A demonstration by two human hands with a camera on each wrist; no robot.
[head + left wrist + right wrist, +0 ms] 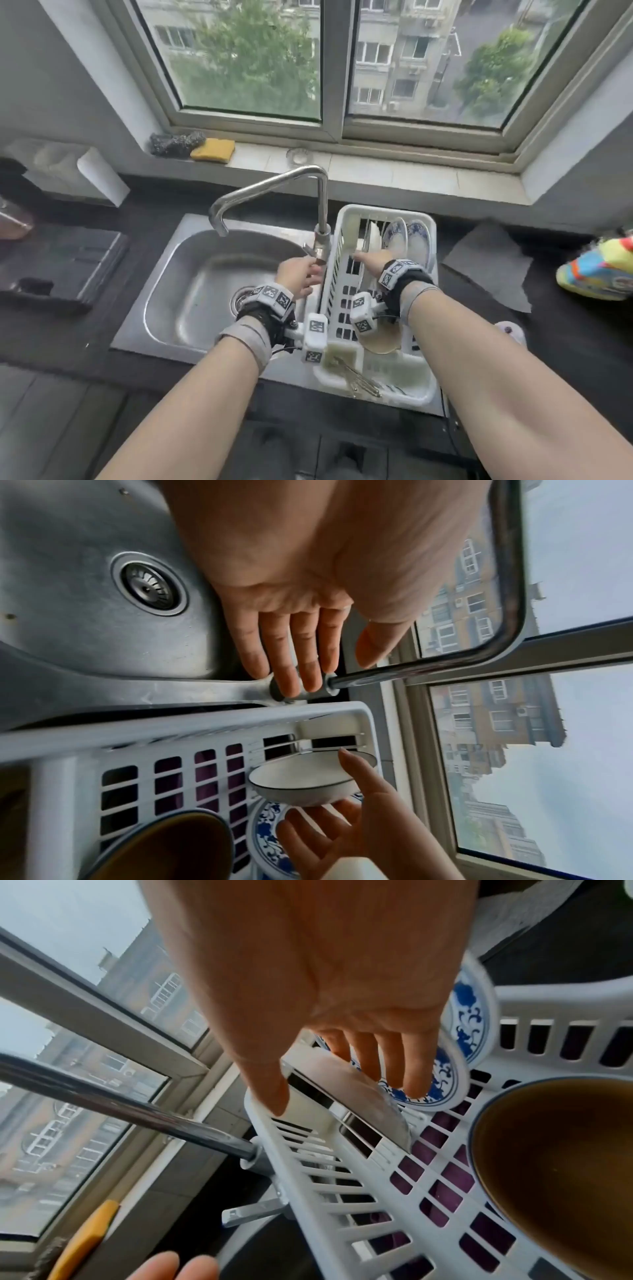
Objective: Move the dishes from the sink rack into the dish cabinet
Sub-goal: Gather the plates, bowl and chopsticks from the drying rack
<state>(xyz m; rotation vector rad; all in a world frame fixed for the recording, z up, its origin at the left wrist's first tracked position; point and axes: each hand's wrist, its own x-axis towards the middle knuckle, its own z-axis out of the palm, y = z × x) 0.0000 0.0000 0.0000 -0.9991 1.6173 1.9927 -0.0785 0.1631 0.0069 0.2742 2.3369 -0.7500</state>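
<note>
- Two blue-patterned white plates (407,240) stood upright in the white plastic sink rack (346,274) beside the steel sink (191,274).
- My right hand (371,260) reached a white dark-rimmed dish (310,776), grip wide, fingers straight around it.
- My left hand (298,277) hovered open near the chrome tap (274,192).

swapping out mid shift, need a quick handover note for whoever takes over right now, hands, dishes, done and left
Left hand: open, fingers straight, over the steel sink by the chrome tap base, holding nothing.
Right hand: open, reaching into the white plastic dish rack around the white black-rimmed bowl; no grip closed yet.
In the rack: that bowl, two blue-and-white patterned plates standing on edge at the far end, a brown-glazed bowl nearer, metal utensils at the near corner.
Done: nothing visibly moved.
Left: all dishes; the cabinet is out of view.
</note>
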